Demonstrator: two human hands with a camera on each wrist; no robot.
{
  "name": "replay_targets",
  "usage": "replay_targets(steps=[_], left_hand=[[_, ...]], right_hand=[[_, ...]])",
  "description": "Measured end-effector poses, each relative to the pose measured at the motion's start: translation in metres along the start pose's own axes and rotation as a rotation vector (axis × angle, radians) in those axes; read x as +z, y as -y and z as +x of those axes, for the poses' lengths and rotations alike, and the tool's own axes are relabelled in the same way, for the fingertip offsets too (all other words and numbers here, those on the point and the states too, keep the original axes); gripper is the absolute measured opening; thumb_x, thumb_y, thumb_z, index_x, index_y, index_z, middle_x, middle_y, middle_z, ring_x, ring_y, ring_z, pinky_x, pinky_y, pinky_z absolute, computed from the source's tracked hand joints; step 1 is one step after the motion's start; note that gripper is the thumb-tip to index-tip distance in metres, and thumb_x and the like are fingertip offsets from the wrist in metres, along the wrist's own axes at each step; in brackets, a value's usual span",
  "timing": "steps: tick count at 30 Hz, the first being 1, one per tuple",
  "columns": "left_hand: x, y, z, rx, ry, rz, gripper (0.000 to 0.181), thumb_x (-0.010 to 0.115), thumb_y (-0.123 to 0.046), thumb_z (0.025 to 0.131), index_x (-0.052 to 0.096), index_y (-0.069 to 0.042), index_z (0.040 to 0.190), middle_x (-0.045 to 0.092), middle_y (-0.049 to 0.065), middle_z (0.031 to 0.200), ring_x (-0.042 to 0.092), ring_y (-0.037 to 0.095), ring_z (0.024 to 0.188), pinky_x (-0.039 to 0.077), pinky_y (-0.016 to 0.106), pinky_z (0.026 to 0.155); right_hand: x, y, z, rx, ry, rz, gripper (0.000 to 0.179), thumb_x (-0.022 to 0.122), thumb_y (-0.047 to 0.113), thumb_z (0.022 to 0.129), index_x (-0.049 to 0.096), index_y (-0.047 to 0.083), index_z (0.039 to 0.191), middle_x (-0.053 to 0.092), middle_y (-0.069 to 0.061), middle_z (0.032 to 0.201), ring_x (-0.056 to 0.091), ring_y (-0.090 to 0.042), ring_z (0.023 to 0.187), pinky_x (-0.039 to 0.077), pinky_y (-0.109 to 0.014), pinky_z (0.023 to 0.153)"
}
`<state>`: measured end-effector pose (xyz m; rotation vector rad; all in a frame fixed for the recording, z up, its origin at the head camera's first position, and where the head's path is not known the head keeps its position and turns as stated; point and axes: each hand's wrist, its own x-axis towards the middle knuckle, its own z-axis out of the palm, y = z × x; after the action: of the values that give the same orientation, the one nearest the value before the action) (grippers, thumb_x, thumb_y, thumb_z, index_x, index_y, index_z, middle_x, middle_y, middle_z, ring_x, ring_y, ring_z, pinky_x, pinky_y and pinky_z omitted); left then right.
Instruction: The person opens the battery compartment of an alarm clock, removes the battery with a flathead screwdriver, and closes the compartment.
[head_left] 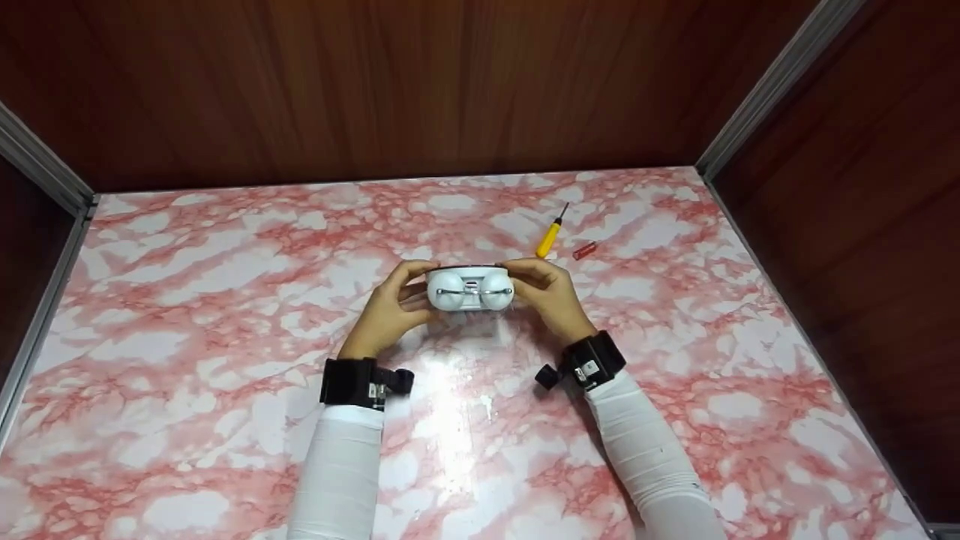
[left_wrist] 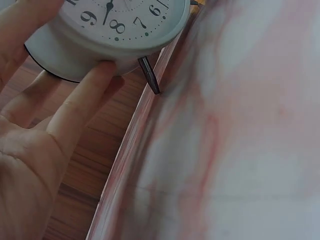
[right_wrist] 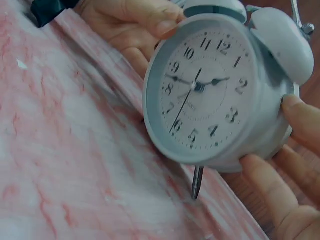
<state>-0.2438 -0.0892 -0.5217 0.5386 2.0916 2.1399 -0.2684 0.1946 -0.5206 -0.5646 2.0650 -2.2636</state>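
Observation:
A white twin-bell alarm clock (head_left: 471, 303) is between my two hands near the middle of the table, its bells facing the head camera. My left hand (head_left: 384, 315) holds its left side, thumb toward the front and fingers along the back. On the other side my right hand (head_left: 553, 300) grips it, fingertips on the casing. The dial (right_wrist: 200, 100) with black numerals and hands shows in the right wrist view. Below the casing a thin metal foot (left_wrist: 149, 76) points down, close over the tabletop in the left wrist view.
Beyond my right hand lies a yellow-handled screwdriver (head_left: 550, 237), with a small red battery (head_left: 585, 250) to its right. The red-and-white marbled table (head_left: 202, 360) is bordered by dark wood panels (head_left: 390, 90) at the back and sides.

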Motion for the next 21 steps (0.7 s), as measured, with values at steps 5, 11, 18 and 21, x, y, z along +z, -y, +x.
replay_targets(steps=[5,11,18,21], left_hand=[[-0.001,0.000,-0.001,-0.016,-0.042,0.010,0.067,0.081,0.001,0.083,0.054,-0.013,0.142,0.049,0.013,0.150,0.060,0.033,0.124,0.053,0.037,0.099],[-0.002,-0.001,0.000,-0.004,-0.086,0.017,0.066,0.078,0.003,0.085,0.053,-0.010,0.145,0.052,0.014,0.147,0.063,0.032,0.119,0.055,0.036,0.094],[-0.002,-0.002,0.003,0.033,-0.111,0.038,0.067,0.080,-0.001,0.084,0.055,-0.009,0.145,0.055,0.014,0.145,0.053,0.029,0.132,0.048,0.039,0.105],[-0.002,-0.002,0.004,0.033,-0.122,0.030,0.067,0.081,-0.003,0.084,0.054,-0.007,0.145,0.055,0.014,0.144,0.052,0.027,0.133,0.046,0.035,0.107]], right_hand=[[-0.002,-0.001,-0.004,0.025,0.083,0.020,0.051,0.072,-0.004,0.089,0.058,-0.005,0.138,0.063,-0.013,0.135,0.060,-0.028,0.122,0.053,-0.036,0.098],[0.004,-0.002,-0.003,-0.016,0.122,-0.055,0.071,0.078,-0.014,0.079,0.048,-0.009,0.144,0.052,-0.021,0.144,0.058,-0.029,0.124,0.049,-0.043,0.103],[0.010,-0.007,-0.001,-0.101,0.077,-0.123,0.068,0.075,-0.017,0.079,0.049,-0.011,0.142,0.053,-0.025,0.140,0.060,-0.025,0.120,0.051,-0.042,0.100],[0.011,-0.009,-0.001,-0.118,0.068,-0.116,0.066,0.076,-0.016,0.079,0.049,-0.013,0.140,0.054,-0.026,0.139,0.060,-0.025,0.121,0.051,-0.043,0.101]])
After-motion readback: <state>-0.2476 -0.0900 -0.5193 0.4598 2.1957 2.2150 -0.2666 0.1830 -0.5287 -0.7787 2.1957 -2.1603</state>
